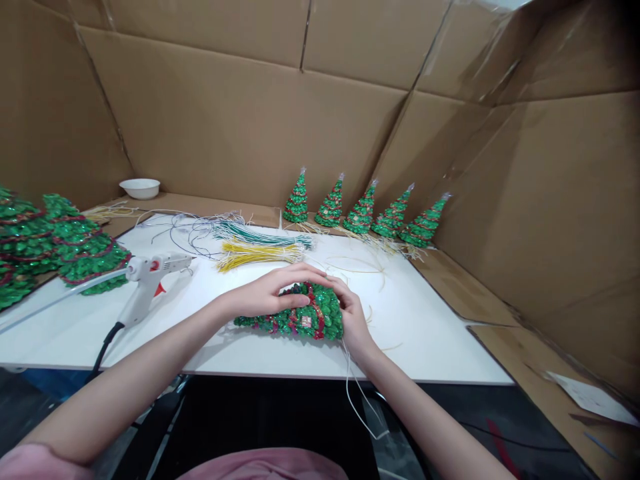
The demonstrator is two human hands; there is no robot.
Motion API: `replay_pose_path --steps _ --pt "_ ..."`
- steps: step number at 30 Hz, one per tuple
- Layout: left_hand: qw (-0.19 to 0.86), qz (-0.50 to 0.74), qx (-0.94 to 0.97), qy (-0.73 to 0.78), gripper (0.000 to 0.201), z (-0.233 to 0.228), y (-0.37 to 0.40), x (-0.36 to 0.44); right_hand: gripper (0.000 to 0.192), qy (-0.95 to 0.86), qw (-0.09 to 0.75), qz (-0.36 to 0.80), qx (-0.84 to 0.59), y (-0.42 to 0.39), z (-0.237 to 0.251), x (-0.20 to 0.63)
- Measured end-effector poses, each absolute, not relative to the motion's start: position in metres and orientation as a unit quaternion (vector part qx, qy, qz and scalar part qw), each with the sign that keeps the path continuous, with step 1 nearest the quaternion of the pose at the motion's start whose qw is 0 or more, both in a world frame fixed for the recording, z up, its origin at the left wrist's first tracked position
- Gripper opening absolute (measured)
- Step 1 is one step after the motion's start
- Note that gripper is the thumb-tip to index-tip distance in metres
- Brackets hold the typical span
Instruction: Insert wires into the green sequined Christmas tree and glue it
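- Head view: left hand (pixel 267 293) lies curled over a green tree (pixel 300 315) lying on its side near the front of the white worktop (pixel 440 333); right hand (pixel 353 313) clasps its wide end, fingers closed on it.
- White wire (pixel 357 393) hangs from the tree past the worktop's edge.
- Glue gun (pixel 150 277) rests left of the hands.
- Yellow wires (pixel 260 255) and green wires (pixel 260 235) lie behind.
- Five small trees (pixel 363 210) stand at the back.
- White bowl (pixel 140 188) sits far left; its contents cannot be seen.

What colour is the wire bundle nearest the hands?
Yellow wire bundle, head view.
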State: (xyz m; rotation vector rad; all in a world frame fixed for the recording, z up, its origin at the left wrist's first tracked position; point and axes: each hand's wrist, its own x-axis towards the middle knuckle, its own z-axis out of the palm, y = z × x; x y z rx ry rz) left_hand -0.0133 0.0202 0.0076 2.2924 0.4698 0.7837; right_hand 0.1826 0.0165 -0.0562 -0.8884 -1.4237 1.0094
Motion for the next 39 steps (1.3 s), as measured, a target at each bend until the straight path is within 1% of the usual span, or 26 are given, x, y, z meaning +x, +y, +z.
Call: replay_pose_path --steps 8,16,26,33,39 --pt "0.358 0.283 0.87 0.187 0.038 0.009 0.0219 -0.0164 0.015 -0.623 0.538 0.428 -0.373 0.0145 -0.0527 0.1823" --pt "0.353 0.28 0.877 0.167 0.039 0.0107 0.0239 -0.0164 0.01 -0.624 0.55 0.417 -0.366 0.017 -0.0571 0.184" --pt "0.346 0.266 0.884 0.168 0.04 0.0117 0.0239 -0.0176 0.015 -0.63 0.539 0.428 -0.359 0.0154 -0.0565 0.1829" --pt "0.348 0.273 0.881 0.168 0.039 0.0096 0.0244 -0.017 0.012 -0.616 0.551 0.433 -0.359 0.0169 -0.0591 0.1826" --pt "0.345 0.275 0.882 0.164 0.039 0.0077 0.0252 -0.0168 0.015 -0.625 0.55 0.427 -0.355 0.0171 -0.0591 0.182"
